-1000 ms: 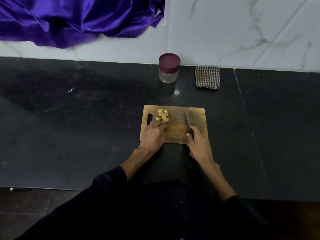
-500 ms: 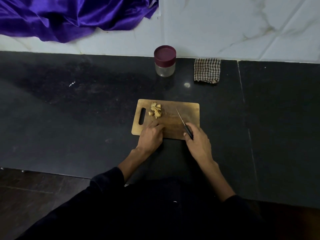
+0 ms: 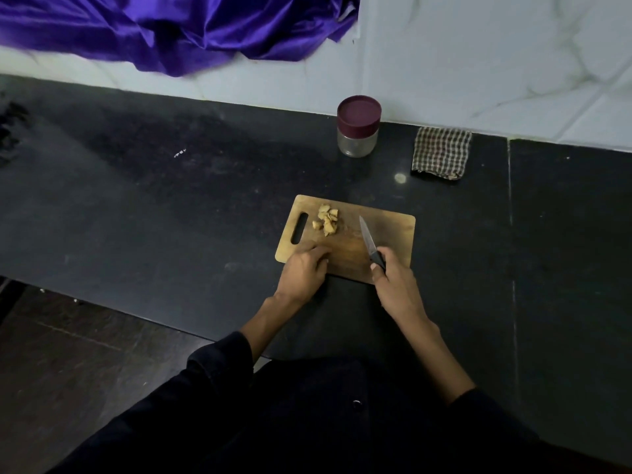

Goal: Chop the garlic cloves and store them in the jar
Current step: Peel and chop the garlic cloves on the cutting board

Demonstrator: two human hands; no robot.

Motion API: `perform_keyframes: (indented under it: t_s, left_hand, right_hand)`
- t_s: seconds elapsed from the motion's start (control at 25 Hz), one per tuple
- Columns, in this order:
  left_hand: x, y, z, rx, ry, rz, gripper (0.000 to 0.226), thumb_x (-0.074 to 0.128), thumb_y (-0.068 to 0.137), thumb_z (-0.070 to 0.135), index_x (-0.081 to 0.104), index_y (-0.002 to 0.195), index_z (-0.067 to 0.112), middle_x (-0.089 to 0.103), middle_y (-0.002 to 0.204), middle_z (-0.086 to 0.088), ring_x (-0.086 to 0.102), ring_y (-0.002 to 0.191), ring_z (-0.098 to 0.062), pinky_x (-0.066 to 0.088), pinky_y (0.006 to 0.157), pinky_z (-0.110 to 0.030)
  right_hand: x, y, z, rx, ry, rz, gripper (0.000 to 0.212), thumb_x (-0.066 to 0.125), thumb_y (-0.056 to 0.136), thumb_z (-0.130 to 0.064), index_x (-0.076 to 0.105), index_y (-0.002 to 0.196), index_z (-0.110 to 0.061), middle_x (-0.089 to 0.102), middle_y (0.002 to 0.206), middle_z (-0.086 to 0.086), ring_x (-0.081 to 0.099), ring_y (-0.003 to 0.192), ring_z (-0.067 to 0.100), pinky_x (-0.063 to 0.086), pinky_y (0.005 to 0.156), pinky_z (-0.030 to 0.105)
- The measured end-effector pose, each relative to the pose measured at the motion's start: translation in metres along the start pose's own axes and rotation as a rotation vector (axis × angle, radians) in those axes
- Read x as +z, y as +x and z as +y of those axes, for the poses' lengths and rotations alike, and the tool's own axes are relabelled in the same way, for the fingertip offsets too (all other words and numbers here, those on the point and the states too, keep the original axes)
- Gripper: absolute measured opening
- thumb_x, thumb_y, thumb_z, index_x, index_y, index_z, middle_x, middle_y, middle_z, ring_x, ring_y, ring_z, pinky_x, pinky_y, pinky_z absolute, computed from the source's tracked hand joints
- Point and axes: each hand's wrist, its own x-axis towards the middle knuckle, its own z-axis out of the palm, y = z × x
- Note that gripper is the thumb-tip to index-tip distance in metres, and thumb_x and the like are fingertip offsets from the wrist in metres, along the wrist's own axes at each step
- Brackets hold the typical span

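Observation:
A small wooden cutting board (image 3: 393, 230) lies on the black counter. A little heap of pale garlic pieces (image 3: 326, 220) sits near its handle slot. My right hand (image 3: 396, 285) grips the black handle of a small knife (image 3: 368, 241); the blade points away over the board's middle, to the right of the garlic. My left hand (image 3: 302, 268) rests on the board's near left edge with its fingers curled down. What lies under the fingertips is hidden. The glass jar (image 3: 358, 138) with a maroon lid stands closed at the back by the wall.
A folded checked cloth (image 3: 441, 152) lies to the right of the jar. Purple satin fabric (image 3: 171, 32) hangs over the white marble wall at the upper left. The counter's front edge runs diagonally at the lower left, with dark floor below.
My left hand has drawn back from the garlic heap to the board's near edge. The knife blade has swung slightly left. The camera view has shifted.

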Motion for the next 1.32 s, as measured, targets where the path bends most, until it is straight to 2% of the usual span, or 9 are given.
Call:
perform_keyframes:
  t_s: [0.2,0.44,0.52,0.76,0.92,1.0,1.08,1.2,1.32]
  left_hand:
    - [-0.012,0.023,-0.013,-0.108,-0.128,0.052,0.032,0.064,0.088,0.015,0.061,0.120,0.012,0.058,0.111,-0.005,0.060,0.090,-0.018,0.053,0.080,-0.032]
    - [-0.018,0.049,-0.020,-0.241,-0.174,-0.018,0.046,0.064,0.089,0.016,0.051,0.134,0.013,0.049,0.125,-0.008,0.056,0.105,-0.022,0.048,0.094,-0.034]
    - [-0.020,0.052,-0.022,-0.235,-0.179,-0.021,0.043,0.064,0.089,0.013,0.055,0.132,0.012,0.051,0.124,-0.008,0.057,0.105,-0.023,0.049,0.096,-0.035]
    - [-0.020,0.056,-0.029,-0.219,-0.192,0.012,0.026,0.068,0.085,0.016,0.062,0.110,0.012,0.059,0.109,-0.005,0.060,0.093,-0.019,0.054,0.084,-0.041]
    - [-0.028,0.049,-0.024,-0.156,-0.312,-0.012,0.021,0.066,0.087,0.013,0.060,0.107,0.013,0.065,0.098,0.000,0.062,0.081,-0.009,0.055,0.073,-0.025]
    - [-0.026,0.043,-0.015,-0.098,-0.305,-0.054,0.024,0.066,0.087,0.014,0.058,0.110,0.014,0.063,0.094,0.004,0.059,0.074,-0.002,0.049,0.064,-0.011]
    - [-0.017,0.040,-0.006,-0.045,-0.301,-0.097,0.026,0.065,0.088,0.011,0.058,0.112,0.014,0.062,0.096,0.006,0.056,0.074,0.001,0.045,0.064,-0.004]
    - [-0.001,0.043,0.009,0.041,-0.250,-0.174,0.025,0.063,0.088,0.009,0.061,0.113,0.013,0.062,0.103,0.002,0.056,0.086,-0.003,0.043,0.071,-0.004]
    - [0.013,0.051,0.021,0.085,-0.206,-0.222,0.026,0.062,0.087,0.007,0.063,0.113,0.013,0.060,0.113,-0.004,0.058,0.098,-0.013,0.049,0.085,-0.022]
  right_hand:
    - [0.003,0.007,-0.009,0.065,0.078,0.040,0.032,0.045,0.104,-0.024,0.046,0.136,-0.022,0.060,0.108,0.001,0.062,0.092,0.020,0.057,0.081,0.050]
    - [0.012,0.013,-0.014,0.129,0.143,0.066,0.031,0.045,0.104,-0.022,0.048,0.135,-0.024,0.062,0.111,0.001,0.061,0.101,0.018,0.055,0.086,0.043]
    - [0.014,0.014,-0.013,0.151,0.138,0.083,0.031,0.045,0.104,-0.022,0.048,0.135,-0.024,0.063,0.112,0.002,0.061,0.101,0.019,0.054,0.083,0.041]
    - [0.019,0.017,-0.011,0.175,0.109,0.097,0.031,0.045,0.104,-0.023,0.048,0.135,-0.024,0.064,0.112,0.001,0.061,0.102,0.019,0.046,0.081,0.034]
    - [0.019,0.017,-0.012,0.157,0.103,0.103,0.029,0.046,0.104,-0.022,0.049,0.133,-0.022,0.062,0.111,0.000,0.061,0.100,0.018,0.051,0.084,0.038]
    - [0.019,0.017,-0.013,0.156,0.093,0.108,0.030,0.046,0.104,-0.022,0.049,0.134,-0.022,0.062,0.109,0.000,0.061,0.098,0.019,0.052,0.084,0.041]
    - [0.019,0.017,-0.012,0.165,0.113,0.112,0.031,0.047,0.103,-0.022,0.049,0.134,-0.022,0.062,0.107,0.001,0.062,0.095,0.020,0.055,0.084,0.045]
    - [0.014,0.017,-0.009,0.184,0.211,0.122,0.027,0.047,0.103,-0.018,0.051,0.129,-0.022,0.061,0.095,0.000,0.061,0.085,0.017,0.056,0.068,0.036]
    - [0.010,0.014,-0.005,0.201,0.298,0.142,0.025,0.045,0.103,-0.013,0.053,0.124,-0.023,0.060,0.087,-0.001,0.058,0.075,0.012,0.050,0.053,0.025]
